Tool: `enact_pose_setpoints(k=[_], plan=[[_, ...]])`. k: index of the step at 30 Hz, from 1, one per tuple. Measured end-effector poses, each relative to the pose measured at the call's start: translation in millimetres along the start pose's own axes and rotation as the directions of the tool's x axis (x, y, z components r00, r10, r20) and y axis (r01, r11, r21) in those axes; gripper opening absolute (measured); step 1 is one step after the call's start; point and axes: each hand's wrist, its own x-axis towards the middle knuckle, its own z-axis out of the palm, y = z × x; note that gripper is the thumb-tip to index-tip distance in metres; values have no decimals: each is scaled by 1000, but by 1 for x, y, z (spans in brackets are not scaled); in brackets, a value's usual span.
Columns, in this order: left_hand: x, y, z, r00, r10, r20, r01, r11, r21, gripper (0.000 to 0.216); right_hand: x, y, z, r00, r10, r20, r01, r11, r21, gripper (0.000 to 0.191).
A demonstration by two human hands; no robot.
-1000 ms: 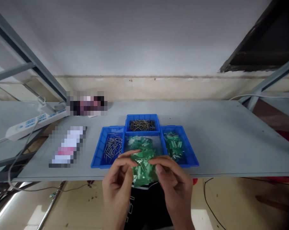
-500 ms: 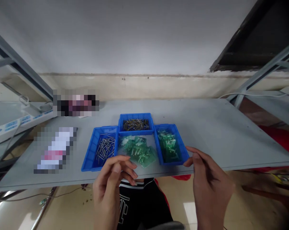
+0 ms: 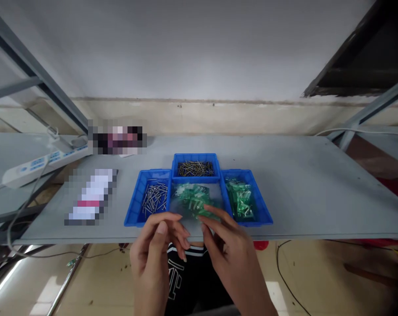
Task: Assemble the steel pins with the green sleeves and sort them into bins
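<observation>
A loose pile of small green parts (image 3: 192,199) lies on the grey table (image 3: 304,188) between three blue trays. The left tray (image 3: 133,210) holds silver pins, the back tray (image 3: 195,156) darker pins, and the right tray (image 3: 261,210) more green parts. My right hand (image 3: 227,245) reaches forward with its fingers stretched out, the tips at the near edge of the pile. My left hand (image 3: 156,248) hovers at the table's front edge in front of the left tray. Its fingers are curled in toward the thumb, and whatever they pinch is hidden.
A white power strip (image 3: 41,161) with its cable lies on a lower shelf at the left. Two blurred-out items (image 3: 90,197) rest on the table's left part. Slanted metal frame bars stand at both sides. Cables trail on the floor below.
The green bundle both hands held a second ago now lies on the pile. My right hand swung out to the right tray's corner, then came back to the pile's near edge.
</observation>
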Motion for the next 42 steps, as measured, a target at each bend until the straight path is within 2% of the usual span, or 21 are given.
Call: enact_pose_setpoints(k=[7,10,14,19,22,24,27,31,35,37,42], plan=[[-1,-4,-8,999,-30,25,30,1000,4,25,9,5,24,996,-22,91,38,983,-177,40],[-1,-6,-9,998,-51,45,51,999,-4,26,13,9,31,997,-20,80,41,964,-262,43],[-1,-7,-12,996,-54,65,54,999,4,26,13,11,35,998,-60,27,65,964,-259,46],[-2,-3,-12,997,-61,52,61,998,14,28,7,-5,23,990,-87,-113,81,995,-64,46],[-2,-1,-8,980,-151,127,145,988,59,32,-1,-18,12,963,-11,-268,45,992,121,37],[0,-1,-3,954,-224,198,206,973,108,35,-5,-22,7,944,67,-323,21,965,261,29],[2,-4,4,944,-237,230,209,968,141,39,-9,-22,7,936,179,-302,-33,902,430,20],[4,-9,6,970,-196,144,176,975,137,34,-8,-16,13,921,268,-281,-62,815,576,16],[6,-11,7,968,-219,123,202,970,136,32,-5,-14,16,921,319,-222,-84,722,687,15],[6,-12,8,973,-201,113,184,972,143,31,-4,-14,16,922,322,-214,-92,720,688,15],[4,-19,6,988,-150,32,141,972,187,33,1,-9,10,915,330,-231,-130,784,607,16]])
